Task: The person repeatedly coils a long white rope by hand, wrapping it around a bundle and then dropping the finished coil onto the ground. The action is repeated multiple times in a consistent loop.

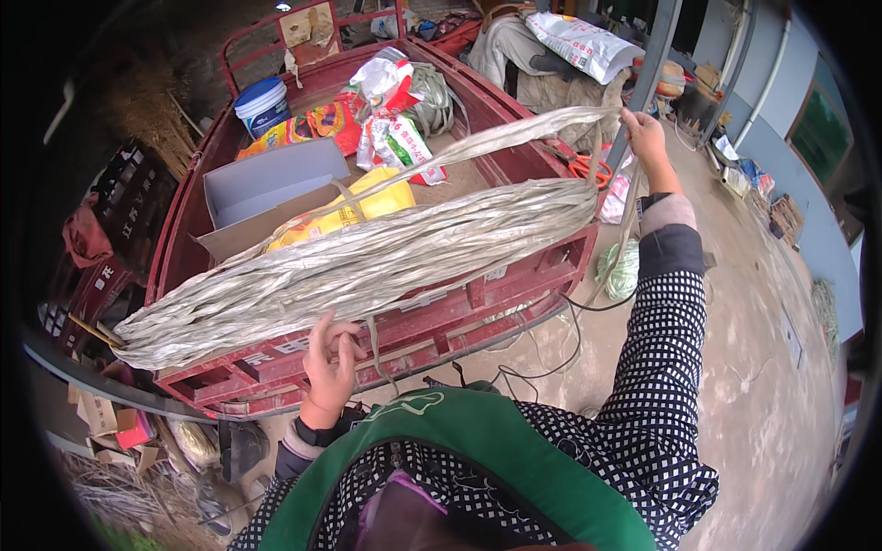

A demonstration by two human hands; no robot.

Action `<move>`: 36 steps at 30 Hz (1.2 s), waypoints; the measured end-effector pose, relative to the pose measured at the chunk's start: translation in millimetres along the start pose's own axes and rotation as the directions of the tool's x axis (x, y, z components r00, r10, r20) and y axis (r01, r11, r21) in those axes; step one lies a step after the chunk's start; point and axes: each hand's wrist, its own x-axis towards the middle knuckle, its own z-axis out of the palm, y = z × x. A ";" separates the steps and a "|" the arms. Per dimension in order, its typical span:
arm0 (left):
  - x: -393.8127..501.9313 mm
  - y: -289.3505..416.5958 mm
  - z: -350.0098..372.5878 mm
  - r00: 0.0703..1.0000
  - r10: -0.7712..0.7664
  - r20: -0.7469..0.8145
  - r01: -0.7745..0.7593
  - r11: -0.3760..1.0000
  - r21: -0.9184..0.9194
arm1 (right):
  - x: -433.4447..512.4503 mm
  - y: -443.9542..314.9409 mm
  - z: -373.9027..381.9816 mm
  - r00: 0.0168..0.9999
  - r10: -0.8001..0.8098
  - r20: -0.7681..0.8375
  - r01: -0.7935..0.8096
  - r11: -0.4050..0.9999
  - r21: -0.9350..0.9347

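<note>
A long skein of pale, flat plastic twine is stretched over the rear edge of a red cargo bed. Its left end loops around a thin wooden stick, and its right end reaches the bed's corner. My right hand is raised beyond that corner, pinching a strand of twine. The strand slants down leftward over the bed, while a length also hangs below the hand. Just under the skein's lower edge, my left hand has its fingers apart and holds nothing; whether a fingertip touches the twine I cannot tell.
Orange-handled scissors lie at the bed's right corner. Inside the bed are a cardboard box, a blue-and-white bucket, several bags and a twine coil. A metal post stands near my right hand. A dark cable hangs behind the bed.
</note>
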 end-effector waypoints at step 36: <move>29.3 -6.9 0.5 0.723 0.040 0.690 -0.126 0.989 0.074 | -377.5 -12.8 105.5 0.933 0.209 0.293 -0.233 0.971 0.048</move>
